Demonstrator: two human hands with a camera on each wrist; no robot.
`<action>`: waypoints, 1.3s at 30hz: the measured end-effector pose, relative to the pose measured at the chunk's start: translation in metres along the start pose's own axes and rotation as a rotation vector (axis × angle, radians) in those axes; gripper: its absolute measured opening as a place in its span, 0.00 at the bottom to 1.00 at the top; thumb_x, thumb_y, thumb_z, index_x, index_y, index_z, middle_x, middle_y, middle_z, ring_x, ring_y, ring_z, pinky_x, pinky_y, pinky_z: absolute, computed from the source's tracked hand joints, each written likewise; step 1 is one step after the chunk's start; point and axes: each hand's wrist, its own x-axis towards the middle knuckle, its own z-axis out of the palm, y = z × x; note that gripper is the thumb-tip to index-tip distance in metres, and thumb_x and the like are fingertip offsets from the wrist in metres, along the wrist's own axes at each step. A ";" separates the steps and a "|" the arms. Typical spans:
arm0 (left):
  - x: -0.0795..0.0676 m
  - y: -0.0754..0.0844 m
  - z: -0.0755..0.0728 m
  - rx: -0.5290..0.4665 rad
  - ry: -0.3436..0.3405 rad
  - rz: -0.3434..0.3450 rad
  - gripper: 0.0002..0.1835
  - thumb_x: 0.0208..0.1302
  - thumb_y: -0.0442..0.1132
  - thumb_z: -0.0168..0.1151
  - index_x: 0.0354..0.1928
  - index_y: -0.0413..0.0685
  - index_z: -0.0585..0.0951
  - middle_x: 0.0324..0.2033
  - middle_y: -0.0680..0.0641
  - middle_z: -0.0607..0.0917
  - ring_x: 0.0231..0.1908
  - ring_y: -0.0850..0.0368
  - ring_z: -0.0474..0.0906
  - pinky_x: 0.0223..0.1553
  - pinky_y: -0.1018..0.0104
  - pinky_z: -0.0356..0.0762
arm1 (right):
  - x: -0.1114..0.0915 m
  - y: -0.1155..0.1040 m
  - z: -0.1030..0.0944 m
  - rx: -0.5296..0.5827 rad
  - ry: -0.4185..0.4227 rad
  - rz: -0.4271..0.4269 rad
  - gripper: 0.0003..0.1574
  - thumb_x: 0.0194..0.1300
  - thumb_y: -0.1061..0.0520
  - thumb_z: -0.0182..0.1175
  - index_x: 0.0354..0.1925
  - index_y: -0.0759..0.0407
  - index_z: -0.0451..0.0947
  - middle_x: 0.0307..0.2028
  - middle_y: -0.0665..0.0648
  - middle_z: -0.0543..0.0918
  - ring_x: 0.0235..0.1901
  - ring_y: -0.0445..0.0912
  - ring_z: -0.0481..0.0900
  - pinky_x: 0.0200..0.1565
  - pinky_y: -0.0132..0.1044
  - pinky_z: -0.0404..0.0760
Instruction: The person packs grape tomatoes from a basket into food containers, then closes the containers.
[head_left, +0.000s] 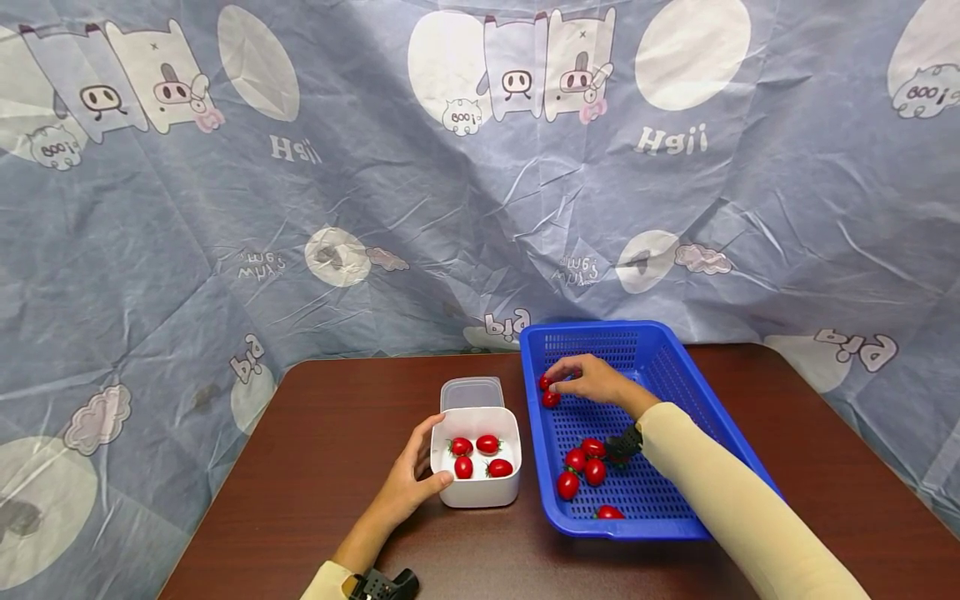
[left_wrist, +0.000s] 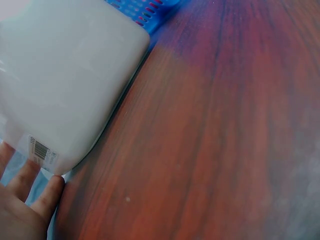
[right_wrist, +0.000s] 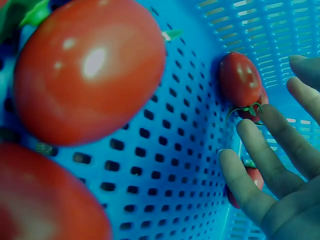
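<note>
My left hand [head_left: 405, 487] rests against the left side of a square white container [head_left: 480, 497], thumb near its front corner. In the left wrist view its fingertips meet the wall beside a barcode label [left_wrist: 41, 149]. Several red cherry tomatoes [head_left: 487, 444] lie inside that container. My right hand [head_left: 592, 380] reaches into the blue basket [head_left: 645, 527], at its far left. There its spread fingers [right_wrist: 280, 170] are close to a few cherry tomatoes [head_left: 551, 399], one of them with a green stem [right_wrist: 247, 109] in the right wrist view. The hand holds none of them.
More cherry tomatoes [head_left: 575, 459] are grouped in the near left of the basket, partly behind the right wrist's camera. A translucent lid [head_left: 472, 390] lies behind the white container. Brown wooden tabletop [head_left: 330, 433] extends leftward, with a patterned cloth [head_left: 420, 200] hanging behind.
</note>
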 end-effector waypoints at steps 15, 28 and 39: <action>0.000 0.000 0.001 0.018 0.001 -0.004 0.43 0.57 0.35 0.66 0.73 0.53 0.56 0.68 0.39 0.64 0.64 0.37 0.64 0.59 0.40 0.64 | -0.002 0.008 0.007 -0.033 -0.047 -0.001 0.19 0.57 0.59 0.69 0.48 0.63 0.81 0.42 0.63 0.85 0.47 0.60 0.80 0.50 0.51 0.74; 0.001 0.001 0.001 0.023 0.002 -0.008 0.44 0.55 0.28 0.64 0.73 0.44 0.54 0.67 0.34 0.64 0.63 0.32 0.63 0.58 0.38 0.63 | -0.001 0.007 0.010 -0.136 -0.041 0.023 0.22 0.53 0.57 0.72 0.48 0.60 0.83 0.44 0.60 0.85 0.45 0.58 0.81 0.50 0.52 0.75; -0.001 0.001 0.002 0.009 0.009 0.003 0.44 0.56 0.32 0.65 0.73 0.52 0.56 0.68 0.39 0.64 0.64 0.36 0.63 0.58 0.37 0.62 | 0.000 0.004 0.015 -0.231 -0.043 0.071 0.20 0.50 0.61 0.73 0.45 0.58 0.84 0.40 0.54 0.85 0.38 0.47 0.79 0.45 0.46 0.78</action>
